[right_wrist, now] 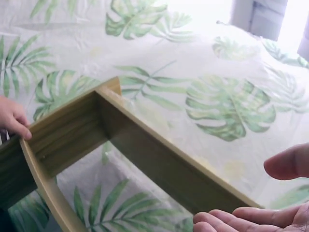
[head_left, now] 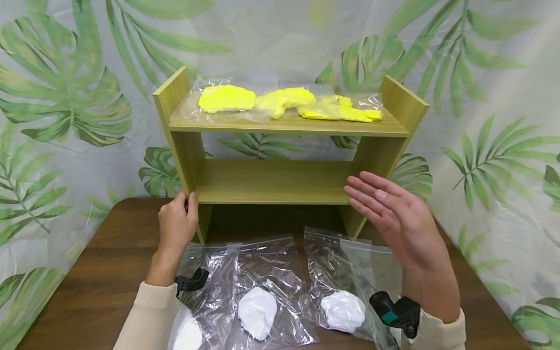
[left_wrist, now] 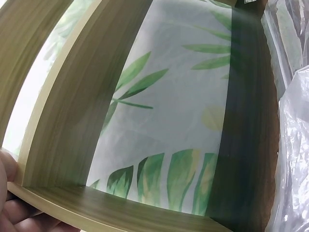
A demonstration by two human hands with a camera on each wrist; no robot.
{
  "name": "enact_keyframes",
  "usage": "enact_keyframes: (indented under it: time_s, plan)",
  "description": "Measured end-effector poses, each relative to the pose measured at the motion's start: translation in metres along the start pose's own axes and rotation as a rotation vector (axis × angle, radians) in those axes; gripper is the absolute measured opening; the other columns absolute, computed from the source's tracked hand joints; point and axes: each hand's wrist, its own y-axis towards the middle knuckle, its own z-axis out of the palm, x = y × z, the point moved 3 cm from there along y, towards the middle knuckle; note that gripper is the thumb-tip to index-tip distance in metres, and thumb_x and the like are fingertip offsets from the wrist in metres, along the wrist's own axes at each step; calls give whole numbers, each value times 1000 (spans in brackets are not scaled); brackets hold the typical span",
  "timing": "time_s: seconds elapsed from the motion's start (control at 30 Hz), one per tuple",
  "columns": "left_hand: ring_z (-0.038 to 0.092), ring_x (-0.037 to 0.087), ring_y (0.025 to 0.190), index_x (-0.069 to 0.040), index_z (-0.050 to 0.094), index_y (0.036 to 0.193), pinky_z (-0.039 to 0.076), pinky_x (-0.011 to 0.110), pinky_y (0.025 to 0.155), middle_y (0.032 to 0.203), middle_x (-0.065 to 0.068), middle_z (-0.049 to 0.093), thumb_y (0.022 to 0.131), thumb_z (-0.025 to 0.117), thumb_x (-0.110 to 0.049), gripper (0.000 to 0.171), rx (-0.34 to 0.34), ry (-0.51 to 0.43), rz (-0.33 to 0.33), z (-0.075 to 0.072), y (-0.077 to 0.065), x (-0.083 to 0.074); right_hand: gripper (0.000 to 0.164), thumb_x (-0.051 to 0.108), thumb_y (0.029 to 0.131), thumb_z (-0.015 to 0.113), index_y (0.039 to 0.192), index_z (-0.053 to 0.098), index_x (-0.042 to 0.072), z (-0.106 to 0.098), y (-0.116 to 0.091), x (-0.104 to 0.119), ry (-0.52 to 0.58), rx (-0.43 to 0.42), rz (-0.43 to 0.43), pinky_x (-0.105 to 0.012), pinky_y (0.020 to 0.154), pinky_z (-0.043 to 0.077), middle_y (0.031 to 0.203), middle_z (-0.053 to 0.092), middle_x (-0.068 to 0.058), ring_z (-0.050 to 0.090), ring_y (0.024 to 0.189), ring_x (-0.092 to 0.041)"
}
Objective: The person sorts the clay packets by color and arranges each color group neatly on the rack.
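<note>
A small wooden shelf (head_left: 275,181) with two boards between side panels stands on the brown table. My left hand (head_left: 178,224) grips its left side panel at the lower board's height. In the left wrist view the thumb (left_wrist: 8,165) lies inside the panel edge and the fingers (left_wrist: 34,223) outside it. My right hand (head_left: 404,221) is held up by the right panel, fingers straight, palm turned inward, holding nothing. On the top board lie clear bags with yellow lumps (head_left: 227,98), (head_left: 288,100) and a flatter yellow piece (head_left: 341,111).
In front of the shelf, clear zip bags with white lumps (head_left: 258,313), (head_left: 343,311), (head_left: 189,333) lie on the table (head_left: 100,272). A leaf-patterned cloth (head_left: 271,43) hangs behind and beside the shelf.
</note>
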Motion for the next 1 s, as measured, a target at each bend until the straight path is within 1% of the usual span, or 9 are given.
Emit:
enact_keyframes:
  time_s: [0.2,0.3,0.43,0.53,0.6,0.67,0.77,0.9,1.0]
  plan:
    - [36,28,45,-5,44,64,30,40,46,48,5,35,95,51,-9,32,-6,-10,0,1,0,-2,45,6,104,36,143,25,-14,-10,-10,-11,-67,-128,-24,-37,102,40,140,46,-27,47,129,-35]
    - [34,26,44,-5,44,64,29,38,45,48,3,35,95,51,-9,32,1,-14,-6,0,-1,-2,44,6,104,39,142,28,-14,-16,-14,-17,-108,-190,-32,-35,100,42,137,50,-24,51,126,-32]
    - [31,22,43,-6,41,62,25,34,44,48,2,32,95,51,-8,34,6,-23,-3,-1,-1,-4,44,7,102,43,139,33,-14,-25,-19,-23,-136,-270,-46,-34,98,44,133,55,-19,55,122,-29]
    - [30,22,43,-6,40,62,25,34,44,48,3,32,95,51,-7,35,-6,-25,8,-2,0,-5,41,6,102,45,138,38,-12,-31,-20,-26,-136,-311,-58,-33,97,44,131,57,-17,56,121,-30]
    - [31,24,44,-5,41,63,26,35,44,48,3,32,95,51,-7,34,-14,-24,12,-2,1,-5,39,5,101,46,136,41,-12,-35,-19,-29,-128,-326,-69,-33,96,45,129,58,-17,56,120,-31]
    - [32,25,45,-4,42,63,27,36,45,48,4,33,94,51,-7,32,-20,-22,15,-2,1,-5,37,5,100,47,133,45,-11,-39,-18,-30,-136,-360,-75,-33,95,45,126,60,-17,58,118,-31]
    - [34,27,45,-3,45,65,28,37,45,48,4,35,94,52,-8,31,-25,-20,14,-2,0,-4,36,4,99,49,130,46,-14,-45,-17,-33,-143,-404,-83,-33,94,47,124,61,-20,60,115,-30]
    - [35,27,46,-3,46,65,28,38,45,48,5,36,94,53,-8,30,-30,-21,15,-2,0,-3,38,6,98,54,127,46,-17,-52,-17,-34,-179,-475,-86,-32,91,48,119,62,-21,63,110,-29]
    - [34,27,46,-4,44,64,27,37,46,48,5,35,94,52,-8,31,-24,-21,18,-1,0,-2,37,7,96,57,124,49,-16,-56,-18,-35,-198,-531,-85,-32,90,49,115,64,-20,64,106,-28]
